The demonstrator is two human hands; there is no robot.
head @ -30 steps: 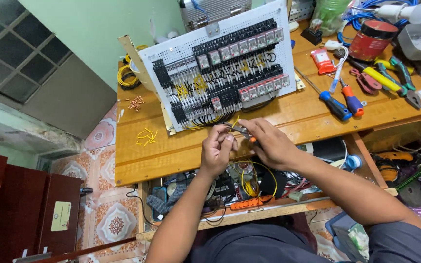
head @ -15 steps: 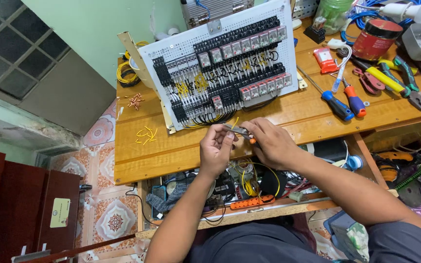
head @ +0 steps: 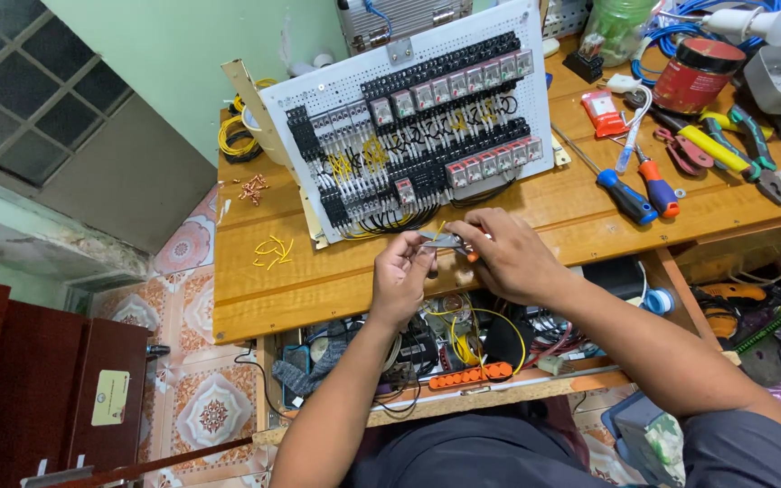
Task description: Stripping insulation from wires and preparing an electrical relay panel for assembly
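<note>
My left hand (head: 401, 274) and my right hand (head: 506, 255) meet over the front part of the wooden workbench (head: 318, 280). Between them is a small metal tool with an orange grip (head: 449, 241); my right hand grips it and my left fingers pinch its tip, where a thin wire end may be, too small to tell. Just behind stands a tilted white perforated panel (head: 336, 90) carrying rows of black relays and terminal blocks with yellow and black wiring (head: 427, 136).
Blue and red-handled screwdrivers (head: 641, 190), pliers (head: 725, 149), a red tin (head: 700, 74) and a lamp lie at the bench's right. Yellow wire offcuts (head: 271, 250) and copper lugs (head: 252, 188) lie at the left. A lower shelf holds cable coils (head: 467, 339).
Both hands stay together at the same spot in front of the panel; the fingers shift slightly on the small tool. Nothing else moved.
</note>
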